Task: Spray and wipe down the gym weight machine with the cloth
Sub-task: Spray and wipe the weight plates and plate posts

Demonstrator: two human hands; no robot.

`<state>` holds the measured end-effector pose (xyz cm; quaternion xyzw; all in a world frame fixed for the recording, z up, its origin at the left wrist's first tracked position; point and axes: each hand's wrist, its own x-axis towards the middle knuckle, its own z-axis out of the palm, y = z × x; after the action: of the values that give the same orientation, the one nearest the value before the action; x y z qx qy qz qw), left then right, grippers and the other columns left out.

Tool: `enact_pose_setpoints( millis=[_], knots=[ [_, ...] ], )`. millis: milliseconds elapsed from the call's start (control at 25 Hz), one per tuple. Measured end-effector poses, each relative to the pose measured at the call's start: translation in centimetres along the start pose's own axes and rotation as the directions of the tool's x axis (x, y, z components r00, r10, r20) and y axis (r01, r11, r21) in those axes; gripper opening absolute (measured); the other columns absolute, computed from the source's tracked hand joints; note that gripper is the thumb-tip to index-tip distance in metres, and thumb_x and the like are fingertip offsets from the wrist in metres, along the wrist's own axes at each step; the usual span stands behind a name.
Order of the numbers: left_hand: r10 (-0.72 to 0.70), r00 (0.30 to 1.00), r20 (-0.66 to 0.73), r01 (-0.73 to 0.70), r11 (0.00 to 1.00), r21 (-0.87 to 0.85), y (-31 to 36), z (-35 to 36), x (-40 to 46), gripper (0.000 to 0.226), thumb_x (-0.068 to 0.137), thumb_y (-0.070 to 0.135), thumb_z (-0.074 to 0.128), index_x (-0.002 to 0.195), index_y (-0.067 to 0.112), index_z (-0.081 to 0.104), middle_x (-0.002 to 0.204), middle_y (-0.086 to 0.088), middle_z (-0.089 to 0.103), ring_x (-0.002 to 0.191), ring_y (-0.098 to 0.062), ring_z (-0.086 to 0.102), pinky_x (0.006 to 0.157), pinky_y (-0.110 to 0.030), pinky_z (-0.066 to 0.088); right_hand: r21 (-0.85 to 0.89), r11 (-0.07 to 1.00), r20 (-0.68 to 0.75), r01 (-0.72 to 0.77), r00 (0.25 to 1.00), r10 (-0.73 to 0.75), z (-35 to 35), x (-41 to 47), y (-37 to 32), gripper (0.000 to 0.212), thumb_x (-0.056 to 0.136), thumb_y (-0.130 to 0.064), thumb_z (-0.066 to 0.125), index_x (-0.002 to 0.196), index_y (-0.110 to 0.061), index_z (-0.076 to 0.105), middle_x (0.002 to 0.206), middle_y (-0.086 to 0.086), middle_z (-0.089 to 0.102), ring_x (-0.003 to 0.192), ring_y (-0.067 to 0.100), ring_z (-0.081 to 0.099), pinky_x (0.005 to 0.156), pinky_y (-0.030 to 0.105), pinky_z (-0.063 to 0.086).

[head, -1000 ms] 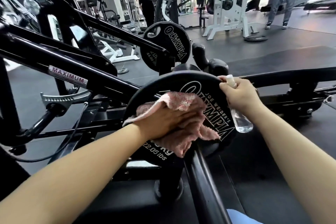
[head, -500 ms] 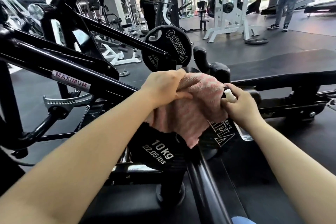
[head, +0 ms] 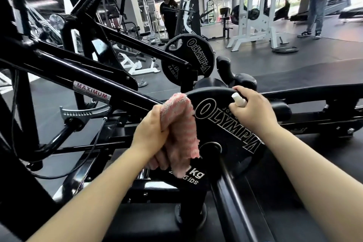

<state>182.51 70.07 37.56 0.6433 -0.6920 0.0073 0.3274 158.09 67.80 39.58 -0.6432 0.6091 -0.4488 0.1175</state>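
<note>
Your left hand [head: 155, 133] is closed around the pink cloth [head: 181, 129], gripping it bunched against the left edge of the near plate [head: 231, 129], the black disc lettered OLYMPIA on the machine [head: 59, 68]. The cloth sticks up above your fist and hangs down over the plate's left face, covering part of the weight marking near its bottom edge. Your right hand [head: 253, 112] is curled over the plate's top right rim, fingers wrapped shut around the spray bottle [head: 238, 101]; only the white top of the bottle shows, poking out toward the plate's lettering, and the rest is hidden inside your hand. The plate sits on a black bar [head: 229, 188] that runs from its hub down toward you. Behind the plate and a little to its left, a second plate [head: 186, 59] hangs on the machine's sloping black arm. Left of the near plate, a silver label reading MAXIMUM [head: 91, 90] is fixed on the frame. Far beyond the plate stand a white rack [head: 253, 25] and two people, one [head: 169, 15] behind the second plate, one [head: 318, 0] at the far right.
</note>
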Motion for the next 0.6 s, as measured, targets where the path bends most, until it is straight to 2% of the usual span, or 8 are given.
enact_pose_setpoints(
  millis=[80, 160, 200, 360, 480, 600],
  knots=[
    [0.055, 0.993, -0.107, -0.046, 0.995, 0.087, 3.0, 0.4, 1.8, 0.032, 0.085, 0.012, 0.054, 0.117, 0.009, 0.049, 0.109, -0.012, 0.06, 0.1, -0.034, 0.055, 0.077, -0.037, 0.04, -0.08, 0.996, 0.009, 0.025, 1.0, -0.024, 0.0, -0.1, -0.5, 0.051, 0.083, -0.022, 0.057, 0.133, -0.019, 0.051, 0.13, 0.004, 0.058, 0.12, 0.025, 0.05, 0.092, 0.032, 0.039],
    [0.252, 0.966, -0.054, -0.235, 0.947, 0.22, 5.3, 0.6, 3.6, 0.036, 0.086, 0.007, 0.05, 0.121, 0.014, 0.046, 0.11, -0.008, 0.056, 0.101, -0.03, 0.054, 0.077, -0.038, 0.04, -0.182, 0.983, 0.052, 0.037, 0.998, -0.028, -0.2, -0.2, -0.8, 0.057, 0.084, -0.025, 0.057, 0.139, -0.02, 0.044, 0.138, 0.002, 0.05, 0.125, 0.025, 0.046, 0.095, 0.033, 0.038],
    [0.298, 0.954, 0.0, -0.289, 0.926, 0.243, 5.6, 0.5, 4.3, 0.042, 0.083, 0.005, 0.05, 0.124, 0.015, 0.045, 0.11, -0.007, 0.055, 0.1, -0.03, 0.055, 0.076, -0.039, 0.041, -0.241, 0.969, 0.074, 0.061, 0.996, -0.044, -0.3, -0.1, -1.1, 0.06, 0.084, -0.026, 0.057, 0.142, -0.023, 0.04, 0.143, 0.0, 0.046, 0.127, 0.025, 0.044, 0.097, 0.033, 0.037],
    [0.275, 0.96, 0.061, -0.282, 0.94, 0.194, 4.4, -0.3, 4.4, 0.037, 0.082, 0.01, 0.052, 0.118, 0.013, 0.047, 0.103, -0.011, 0.063, 0.094, -0.039, 0.059, 0.072, -0.037, 0.041, -0.343, 0.9, 0.195, 0.269, 0.958, -0.212, 0.9, 0.2, -3.4, 0.067, 0.083, -0.031, 0.058, 0.145, -0.033, 0.032, 0.151, -0.01, 0.032, 0.136, 0.019, 0.033, 0.103, 0.035, 0.035],
    [0.212, 0.975, 0.066, -0.217, 0.974, 0.069, 3.6, -0.7, 4.1, 0.032, 0.081, 0.012, 0.053, 0.113, 0.012, 0.049, 0.1, -0.013, 0.066, 0.094, -0.038, 0.059, 0.071, -0.036, 0.042, -0.362, 0.89, 0.205, 0.279, 0.955, -0.216, 1.9, 0.5, -4.6, 0.059, 0.086, -0.035, 0.056, 0.141, -0.033, 0.034, 0.136, -0.005, 0.043, 0.127, 0.024, 0.035, 0.095, 0.039, 0.038],
    [0.117, 0.992, 0.056, -0.113, 0.99, -0.079, 2.1, -0.9, 3.0, 0.031, 0.081, 0.012, 0.055, 0.112, 0.013, 0.051, 0.101, -0.011, 0.066, 0.096, -0.034, 0.06, 0.078, -0.035, 0.045, -0.367, 0.887, 0.213, 0.279, 0.954, -0.212, 1.9, 0.6, -4.6, 0.055, 0.087, -0.037, 0.055, 0.139, -0.034, 0.036, 0.132, -0.006, 0.045, 0.126, 0.023, 0.035, 0.091, 0.039, 0.039]
  ],
)
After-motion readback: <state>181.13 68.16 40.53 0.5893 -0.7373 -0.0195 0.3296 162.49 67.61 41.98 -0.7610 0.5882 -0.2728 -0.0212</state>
